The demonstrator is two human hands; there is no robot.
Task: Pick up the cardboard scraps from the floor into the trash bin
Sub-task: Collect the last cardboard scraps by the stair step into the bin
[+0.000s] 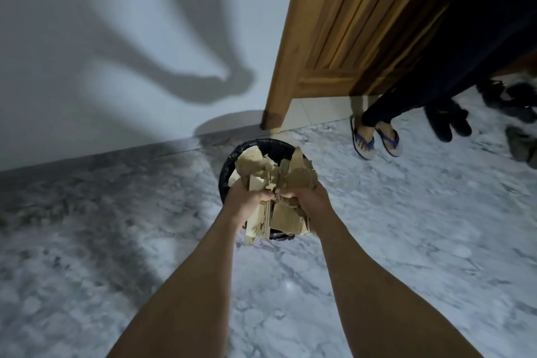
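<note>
A bundle of brown cardboard scraps (273,177) is held between both my hands above a round black trash bin (229,163) lined with a black bag. My left hand (247,203) grips the left side of the bundle. My right hand (308,200) grips the right side. Torn pieces stick up past my fingers, and flat folded pieces hang below them over the bin's near rim. The bundle and my hands hide most of the bin's opening.
The bin stands on a grey marbled floor (406,241) close to a white wall (87,38). A wooden door (348,23) is open behind it. A person's feet in blue flip-flops (374,139) stand to the right, with dark shoes (453,122) further right.
</note>
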